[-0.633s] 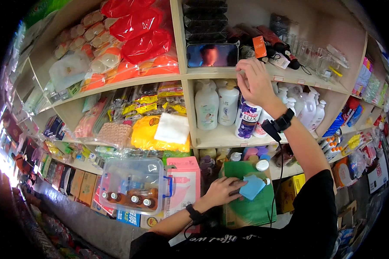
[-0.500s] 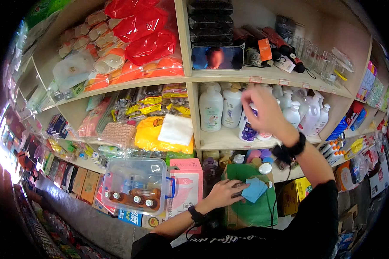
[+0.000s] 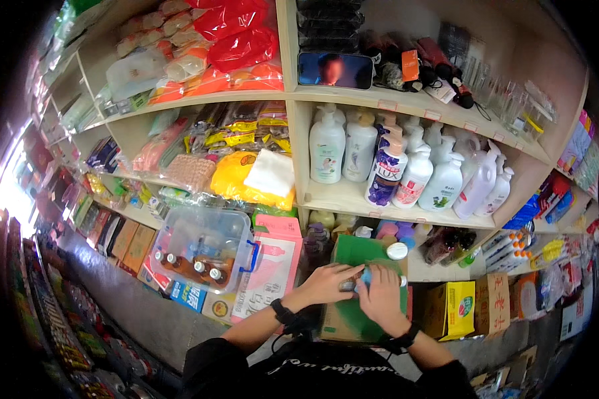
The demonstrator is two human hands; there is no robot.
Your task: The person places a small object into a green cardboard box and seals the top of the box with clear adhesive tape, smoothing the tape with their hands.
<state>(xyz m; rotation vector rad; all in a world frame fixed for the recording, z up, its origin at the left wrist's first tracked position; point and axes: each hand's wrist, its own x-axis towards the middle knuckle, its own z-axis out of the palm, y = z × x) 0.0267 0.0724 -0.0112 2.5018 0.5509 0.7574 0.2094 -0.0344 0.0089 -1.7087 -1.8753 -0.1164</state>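
Note:
Both my hands are together over the green top of a cardboard box (image 3: 361, 251). My left hand (image 3: 327, 282) is closed round the end of a small bottle lying on its side, mostly hidden by my fingers. A white cap (image 3: 403, 280) shows past my right hand, apparently the bottle's. My right hand (image 3: 383, 296) is curled over a blue cloth (image 3: 365, 275), pressing it on the bottle; only a strip of cloth shows between my hands. Just beyond them a white-capped container (image 3: 397, 251) stands upright.
Pump bottles (image 3: 387, 174) line the shelf ahead, under a phone (image 3: 335, 70) on the shelf above. To the left, a clear plastic bin (image 3: 206, 229) holds several brown bottles, beside a pink-and-white carton (image 3: 267, 259). A yellow package (image 3: 460, 309) stands at right.
My right hand has come down from in front of the pump bottles onto the blue cloth beside my left hand. The view has shifted slightly.

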